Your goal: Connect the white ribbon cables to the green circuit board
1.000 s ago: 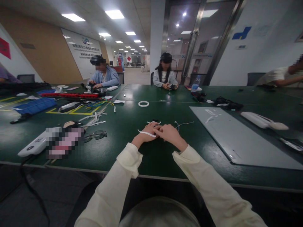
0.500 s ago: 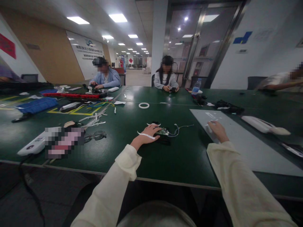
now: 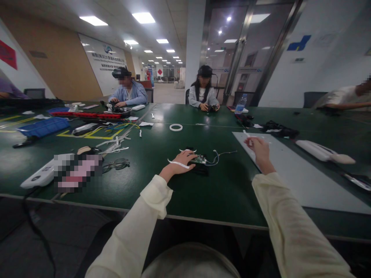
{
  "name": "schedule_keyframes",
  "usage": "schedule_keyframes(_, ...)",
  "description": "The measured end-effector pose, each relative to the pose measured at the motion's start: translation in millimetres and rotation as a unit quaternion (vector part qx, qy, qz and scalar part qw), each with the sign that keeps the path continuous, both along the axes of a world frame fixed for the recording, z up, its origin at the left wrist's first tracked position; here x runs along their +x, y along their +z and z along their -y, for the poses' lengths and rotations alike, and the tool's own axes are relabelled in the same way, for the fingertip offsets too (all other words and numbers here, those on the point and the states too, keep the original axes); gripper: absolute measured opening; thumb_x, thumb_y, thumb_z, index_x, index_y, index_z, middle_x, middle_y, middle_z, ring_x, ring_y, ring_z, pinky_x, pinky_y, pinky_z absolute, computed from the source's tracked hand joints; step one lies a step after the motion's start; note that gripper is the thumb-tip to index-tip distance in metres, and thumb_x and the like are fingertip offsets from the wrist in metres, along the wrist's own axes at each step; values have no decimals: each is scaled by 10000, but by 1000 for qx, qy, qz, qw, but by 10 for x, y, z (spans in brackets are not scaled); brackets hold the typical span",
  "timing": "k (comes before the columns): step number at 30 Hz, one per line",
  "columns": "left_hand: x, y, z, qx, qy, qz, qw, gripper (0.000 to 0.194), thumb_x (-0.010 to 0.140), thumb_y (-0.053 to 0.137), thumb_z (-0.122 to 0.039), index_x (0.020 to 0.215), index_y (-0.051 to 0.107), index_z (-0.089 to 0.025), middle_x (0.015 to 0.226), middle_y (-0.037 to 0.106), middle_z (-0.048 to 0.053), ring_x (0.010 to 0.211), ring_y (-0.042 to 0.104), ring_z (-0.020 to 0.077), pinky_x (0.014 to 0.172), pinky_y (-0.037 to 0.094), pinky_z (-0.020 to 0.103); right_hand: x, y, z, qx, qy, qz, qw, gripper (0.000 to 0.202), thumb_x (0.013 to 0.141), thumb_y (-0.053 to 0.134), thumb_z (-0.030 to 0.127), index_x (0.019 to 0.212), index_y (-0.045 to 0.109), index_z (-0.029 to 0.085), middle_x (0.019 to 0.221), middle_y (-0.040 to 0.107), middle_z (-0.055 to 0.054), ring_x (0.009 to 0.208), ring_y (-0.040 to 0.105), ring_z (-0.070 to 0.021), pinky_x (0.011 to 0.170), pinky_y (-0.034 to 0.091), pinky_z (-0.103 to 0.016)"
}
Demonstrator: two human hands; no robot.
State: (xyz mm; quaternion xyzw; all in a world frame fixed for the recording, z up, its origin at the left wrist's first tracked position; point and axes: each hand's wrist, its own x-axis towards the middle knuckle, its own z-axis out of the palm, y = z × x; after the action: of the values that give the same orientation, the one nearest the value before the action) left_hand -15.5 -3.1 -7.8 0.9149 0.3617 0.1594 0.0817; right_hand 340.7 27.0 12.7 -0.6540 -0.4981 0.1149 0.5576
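Observation:
My left hand (image 3: 182, 159) lies over a green circuit board (image 3: 199, 158), with the thumb on its near side and the fingers on its far side. Blue-grey wires (image 3: 216, 159) curve out from the board to the right. A white strip (image 3: 178, 164) crosses the back of this hand, and another pale strip shows just beyond the fingers. Something black lies beneath the board, partly hidden. Over the left edge of a grey board (image 3: 295, 181), my right hand (image 3: 259, 151) is closed in a pinch on a small white strip (image 3: 245, 133).
A white tape ring (image 3: 176, 127) lies ahead on the green table. To the left are glasses (image 3: 116, 165), white strip scraps (image 3: 116, 143) and a blue tray (image 3: 43, 128). A white tool-like device (image 3: 314, 152) lies at right. Two people sit across the table.
My right hand has lifted from the grey board's surface and turned, with a white strip now visible in its fingertips. My left hand stays on the circuit board.

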Motion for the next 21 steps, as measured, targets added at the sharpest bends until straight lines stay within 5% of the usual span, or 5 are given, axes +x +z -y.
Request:
schedule_keyframes(5,9,5,10,14,6,0,1000,462,833,477,-378,1268,423,-235,1343,373,79,1251,339,254,1023,317,460,-1003,246,254,-6,263,-154,952,285,718,558,350,944,578,177,709,580,6,646,567,-102,589,458,-213)
schedule_keyframes(9,27,-25,-3,34,13,-2,999,429,815,498,-367,1214,474,-211,1302,424,97,1213,386,264,993,350,456,-1749,253,469,-49,410,-99,905,320,741,560,360,997,590,171,626,554,27,546,520,-87,505,405,-193)
schedule_keyframes(14,43,-100,-68,15,13,-16,1000,292,832,447,-323,1032,575,-155,1110,580,95,1062,519,229,956,396,385,-2214,119,604,-44,401,18,915,237,789,522,316,951,617,172,683,606,-1,608,560,-112,590,433,-226)
schedule_keyframes(21,9,-96,-54,26,-10,-9,1000,385,796,497,-288,1154,501,-146,1276,481,116,1236,385,216,1072,260,378,-2304,72,727,-85,295,263,915,374,833,498,405,1140,542,195,786,635,-41,713,591,-157,666,428,-257)
